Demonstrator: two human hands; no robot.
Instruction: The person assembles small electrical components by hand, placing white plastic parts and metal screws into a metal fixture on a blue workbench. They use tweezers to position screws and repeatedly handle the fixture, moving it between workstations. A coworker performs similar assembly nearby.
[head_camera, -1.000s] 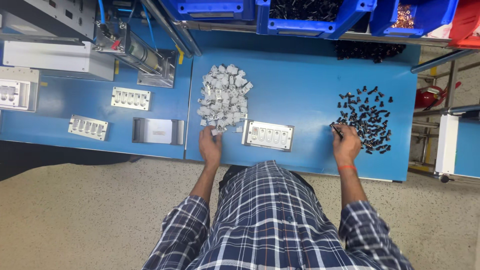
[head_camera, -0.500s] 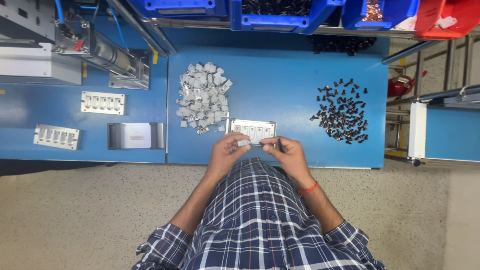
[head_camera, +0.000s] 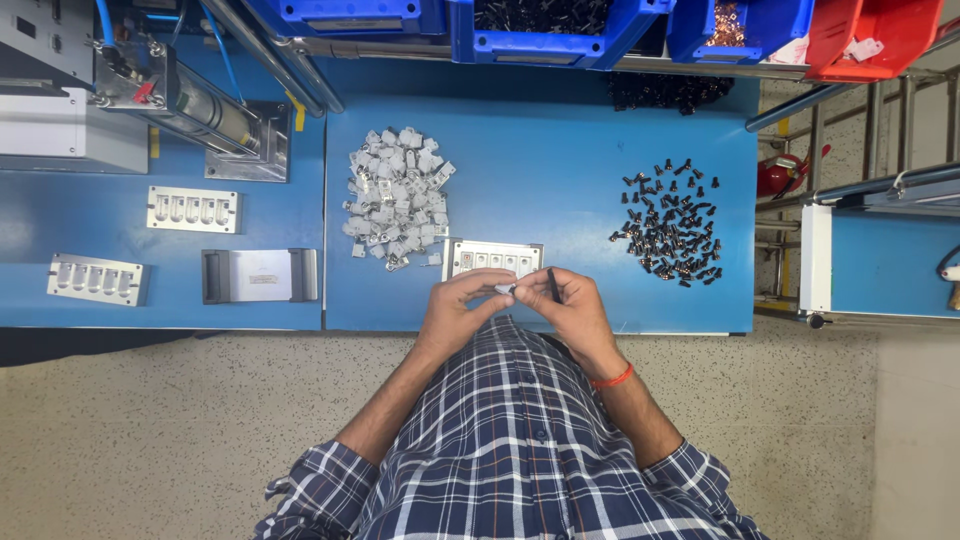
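Both hands have come off the desk (head_camera: 600, 150) and met at its near edge since the earlier frames. Left hand (head_camera: 462, 312) pinches a small white part (head_camera: 503, 289); right hand (head_camera: 572, 315) holds a thin black pin (head_camera: 553, 285) against it, just in front of the slotted fixture (head_camera: 493, 258). Risk: the two pieces are tiny and held at fingertips only, so a slight misalignment or loosened pinch could drop either one to the floor. Wrists angle inward, elbows tucked.
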